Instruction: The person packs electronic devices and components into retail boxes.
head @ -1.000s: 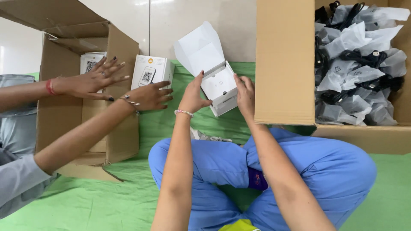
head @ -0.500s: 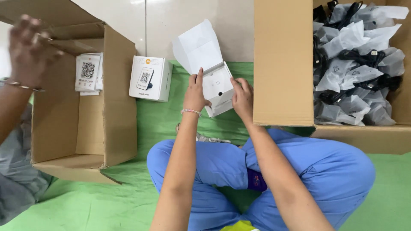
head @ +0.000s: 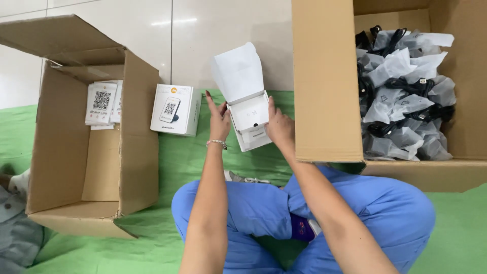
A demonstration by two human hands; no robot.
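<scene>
- Head view, the work in hand: the small white box (head: pixel 249 124) sits low over the green mat (head: pixel 193 167), between both hands, its hinged lid (head: pixel 238 71) standing open and tilted back toward the wall.
- The left hand (head: pixel 219 121) braces the box's left side, fingers stretched up and loosely together; the right hand (head: pixel 278 124) clasps the right side, fingers curled against the wall of the box. Neither pinches anything loose.
- Inside, a white insert fills the tray; whether an item lies under it is hard to tell from this angle.
- Done, as I judge it: one closed white box (head: pixel 175 109) stands on the mat just beside the left carton (head: pixel 86 137), and a few similar packs (head: pixel 104 104) already lie inside that carton.
- Left, as I judge it: the open box is not yet shut, and the right carton (head: pixel 324 81) holds a large heap of bagged black cables (head: pixel 406 96), so most of the packing seems to remain.
</scene>
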